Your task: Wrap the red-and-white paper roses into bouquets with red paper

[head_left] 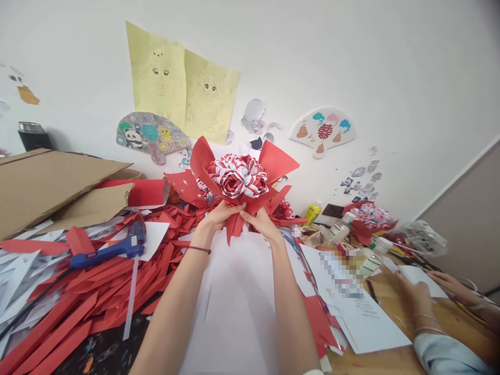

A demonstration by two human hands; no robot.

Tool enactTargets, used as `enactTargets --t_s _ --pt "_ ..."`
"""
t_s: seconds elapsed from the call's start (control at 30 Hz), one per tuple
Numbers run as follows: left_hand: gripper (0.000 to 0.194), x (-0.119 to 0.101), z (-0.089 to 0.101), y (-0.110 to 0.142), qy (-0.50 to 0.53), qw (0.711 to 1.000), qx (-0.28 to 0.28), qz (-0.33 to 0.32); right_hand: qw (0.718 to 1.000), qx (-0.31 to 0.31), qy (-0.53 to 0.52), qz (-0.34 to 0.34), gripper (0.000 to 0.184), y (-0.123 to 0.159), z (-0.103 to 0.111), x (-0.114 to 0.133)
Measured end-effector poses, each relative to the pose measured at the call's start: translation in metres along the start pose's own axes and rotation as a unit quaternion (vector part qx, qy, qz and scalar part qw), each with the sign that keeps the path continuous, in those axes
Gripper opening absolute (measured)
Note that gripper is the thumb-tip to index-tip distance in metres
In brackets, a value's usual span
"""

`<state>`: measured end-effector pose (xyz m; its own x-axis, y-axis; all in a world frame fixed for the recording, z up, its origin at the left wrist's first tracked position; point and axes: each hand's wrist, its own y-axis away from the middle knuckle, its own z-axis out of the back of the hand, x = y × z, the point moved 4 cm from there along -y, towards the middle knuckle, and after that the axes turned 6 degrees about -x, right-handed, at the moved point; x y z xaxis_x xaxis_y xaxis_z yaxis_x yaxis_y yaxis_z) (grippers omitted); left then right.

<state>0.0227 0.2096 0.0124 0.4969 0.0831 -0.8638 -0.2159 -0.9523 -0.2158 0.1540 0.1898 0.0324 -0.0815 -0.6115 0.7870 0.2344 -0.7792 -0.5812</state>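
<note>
Both my hands are closed around the lower part of a paper flower bouquet, held upright over the far end of a white sheet. Red-and-white folded roses fill its middle, and red wrapping paper flares out on both sides. My left hand grips from the left, and my right hand from the right, thumbs close together at the front. The bouquet's base is partly hidden by my fingers. Behind it, more red paper and red-and-white flowers show by the wall.
A blue glue gun with a glue stick lies on red paper strips at left, near cardboard. At right are a yellow bottle, clear bottles, another bouquet, printed paper and a co-worker's hands holding white paper.
</note>
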Motion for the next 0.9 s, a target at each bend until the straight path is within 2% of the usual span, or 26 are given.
enactTargets --t_s 0.17,0.27,0.47,0.63,0.8,0.9 --pt "0.048 -0.002 0.002 0.001 0.009 1.0 -0.01 0.001 1.0 0.002 0.019 -0.014 0.055 0.0 -0.006 0.002" --pt "0.051 -0.002 0.002 0.002 0.002 1.0 -0.003 0.018 0.999 0.033 0.021 -0.032 0.061 0.002 -0.007 0.003" --pt "0.058 -0.01 0.0 0.006 0.024 1.0 -0.008 -0.007 0.989 0.092 -0.085 -0.074 0.058 0.01 0.005 -0.003" --pt "0.052 -0.011 0.003 0.006 0.038 0.999 -0.007 -0.002 0.992 0.042 -0.087 -0.085 0.055 0.013 0.017 -0.006" --pt "0.051 -0.01 0.001 0.008 0.01 0.999 -0.031 0.02 0.998 0.013 -0.039 -0.051 0.053 0.008 0.012 0.005" --pt "0.052 -0.01 -0.002 0.009 -0.027 0.999 -0.021 0.023 0.999 0.003 -0.022 -0.029 0.058 0.004 0.009 0.012"
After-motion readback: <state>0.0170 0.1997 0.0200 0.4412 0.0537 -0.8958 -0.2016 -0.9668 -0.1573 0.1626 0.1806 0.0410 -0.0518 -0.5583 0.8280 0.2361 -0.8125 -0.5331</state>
